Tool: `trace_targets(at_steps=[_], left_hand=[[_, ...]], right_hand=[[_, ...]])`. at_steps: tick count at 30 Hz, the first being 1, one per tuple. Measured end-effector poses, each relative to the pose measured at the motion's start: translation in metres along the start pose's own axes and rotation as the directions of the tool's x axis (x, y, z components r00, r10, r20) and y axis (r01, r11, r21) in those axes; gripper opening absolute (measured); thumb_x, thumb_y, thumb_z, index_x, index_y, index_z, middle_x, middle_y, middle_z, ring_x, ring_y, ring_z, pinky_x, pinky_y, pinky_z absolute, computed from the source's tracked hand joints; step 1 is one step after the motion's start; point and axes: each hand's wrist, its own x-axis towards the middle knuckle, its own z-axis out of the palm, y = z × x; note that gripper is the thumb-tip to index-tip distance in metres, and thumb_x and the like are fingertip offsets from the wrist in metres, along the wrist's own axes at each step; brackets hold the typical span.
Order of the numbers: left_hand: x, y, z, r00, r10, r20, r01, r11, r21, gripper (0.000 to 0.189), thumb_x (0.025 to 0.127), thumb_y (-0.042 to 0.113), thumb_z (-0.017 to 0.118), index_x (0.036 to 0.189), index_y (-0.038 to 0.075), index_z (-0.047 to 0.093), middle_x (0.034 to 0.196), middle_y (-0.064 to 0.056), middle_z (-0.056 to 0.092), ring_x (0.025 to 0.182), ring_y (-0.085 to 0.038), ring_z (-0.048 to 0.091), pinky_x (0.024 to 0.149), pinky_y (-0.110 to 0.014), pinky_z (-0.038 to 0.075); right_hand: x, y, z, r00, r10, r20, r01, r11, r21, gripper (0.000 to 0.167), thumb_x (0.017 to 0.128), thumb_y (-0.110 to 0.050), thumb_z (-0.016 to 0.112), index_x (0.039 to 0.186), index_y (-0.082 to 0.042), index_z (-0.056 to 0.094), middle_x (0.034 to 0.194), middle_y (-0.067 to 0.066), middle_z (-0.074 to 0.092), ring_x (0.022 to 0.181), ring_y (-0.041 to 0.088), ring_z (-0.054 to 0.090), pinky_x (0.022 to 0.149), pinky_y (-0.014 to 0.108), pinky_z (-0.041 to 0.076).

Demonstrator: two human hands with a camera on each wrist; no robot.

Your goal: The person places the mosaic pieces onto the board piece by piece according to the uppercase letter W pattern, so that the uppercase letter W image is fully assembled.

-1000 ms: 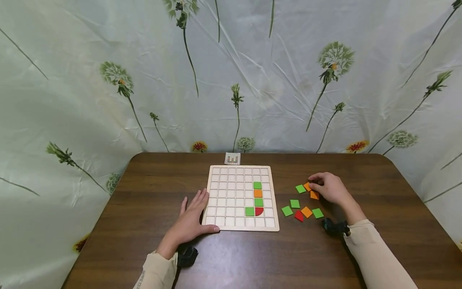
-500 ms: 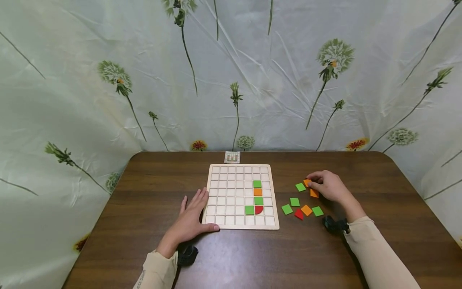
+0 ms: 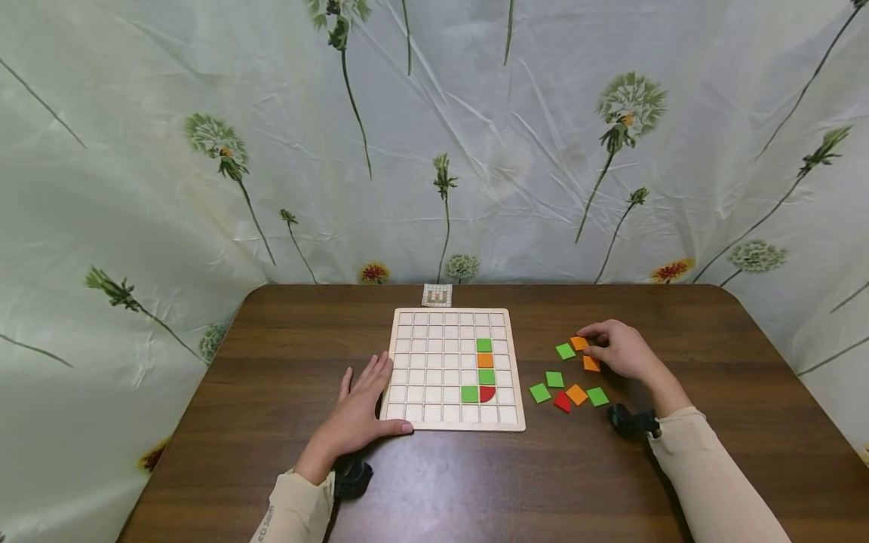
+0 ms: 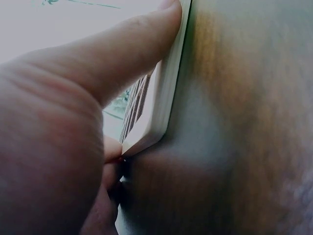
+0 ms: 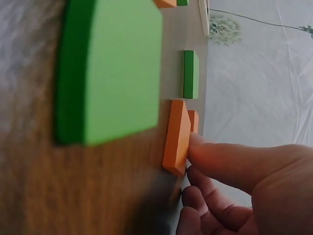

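Note:
My left hand lies along the left side of a pale wooden grid board, fingers extended, thumb at its near-left corner. Close up in the left wrist view, the thumb crosses the board's edge. On the board sit several green and orange squares and a red quarter-round tile. To the right, my right hand pinches an orange square tile between thumb and index finger; their contact is partly hidden. A second orange tile lies beneath that hand, with a green tile at its left.
Nearer me lie loose tiles: several green squares, an orange one and a red piece. A small patterned card rests behind the board at the table's far edge. A flowered curtain hangs behind.
My right thumb has shifted slightly right, baring more of the orange tile by the fingertips. The left hand and the board keep their places.

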Motion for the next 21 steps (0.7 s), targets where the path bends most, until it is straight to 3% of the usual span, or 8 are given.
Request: trace_targets(at_steps=[8,14,21], left_hand=[[0.0,0.001,-0.001,1.0,0.006,-0.001,-0.006,1.0,-0.001,0.116,0.079,0.058,0.079,0.159,0.0,0.019,0.167,-0.012,0.011,0.154,-0.03,0.005,0.117,-0.062,-0.007],[-0.001,0.002,-0.001,1.0,-0.001,0.004,0.001,1.0,-0.008,0.115,0.08,0.057,0.079,0.159,0.0,0.018,0.167,-0.013,0.011,0.154,-0.029,0.005,0.117,-0.061,-0.008],[-0.001,0.002,-0.001,1.0,-0.008,0.004,0.008,1.0,-0.013,0.115,0.08,0.057,0.079,0.159,0.001,0.018,0.167,-0.012,0.011,0.155,-0.028,0.005,0.117,-0.06,-0.008]], right_hand=[[-0.003,-0.008,0.001,0.998,0.031,-0.058,-0.031,0.999,-0.003,0.027,0.094,-0.008,0.07,0.116,0.006,0.068,0.104,0.02,0.068,0.092,0.034,0.062,0.083,0.053,0.052],[-0.006,-0.03,0.0,0.994,0.006,-0.108,-0.002,0.999,0.035,0.027,0.093,-0.007,0.07,0.117,0.006,0.068,0.103,0.019,0.069,0.091,0.032,0.064,0.081,0.051,0.054],[-0.008,-0.06,0.005,0.993,-0.03,-0.116,0.036,0.998,0.05,0.028,0.093,-0.009,0.072,0.117,0.003,0.069,0.102,0.014,0.068,0.084,0.024,0.063,0.069,0.037,0.054]])
